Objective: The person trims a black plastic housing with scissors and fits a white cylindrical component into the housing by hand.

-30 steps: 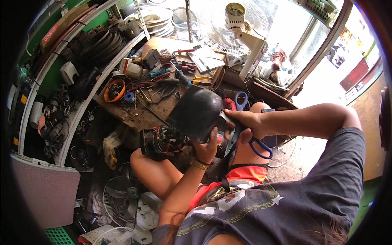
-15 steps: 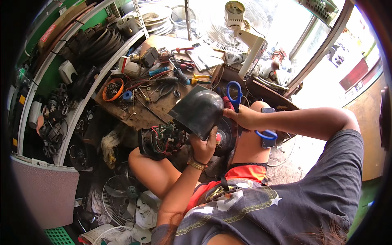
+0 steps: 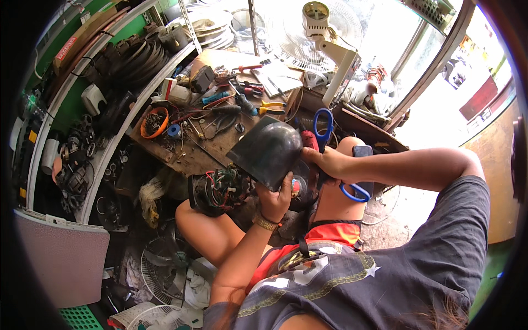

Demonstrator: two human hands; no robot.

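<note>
A glossy black curved cover (image 3: 267,149) is held over my lap, its rounded end toward my right hand. My left hand (image 3: 274,202) grips its near edge, thumb on top and fingers underneath. My right hand (image 3: 330,163) is closed around blue-handled scissors (image 3: 323,127), whose two loops stick out on either side of the fist. Its thumb touches the cover's right edge. The scissors' blades are mostly hidden. Beside the cover, a black motor housing with exposed coloured wires (image 3: 217,190) rests by my left thigh. A dark round part (image 3: 302,201) sits below the cover.
Ahead stands a cluttered wooden workbench (image 3: 190,154) with pliers (image 3: 271,107), screwdrivers and an orange bowl of screws (image 3: 154,122). Shelves of parts (image 3: 91,181) line the left. A phone (image 3: 361,170) lies by my right thigh. Fan parts (image 3: 159,264) lie lower left.
The scissors have shifted slightly right and tilted a little in my right hand. Both hands stay on the cover, which has hardly moved.
</note>
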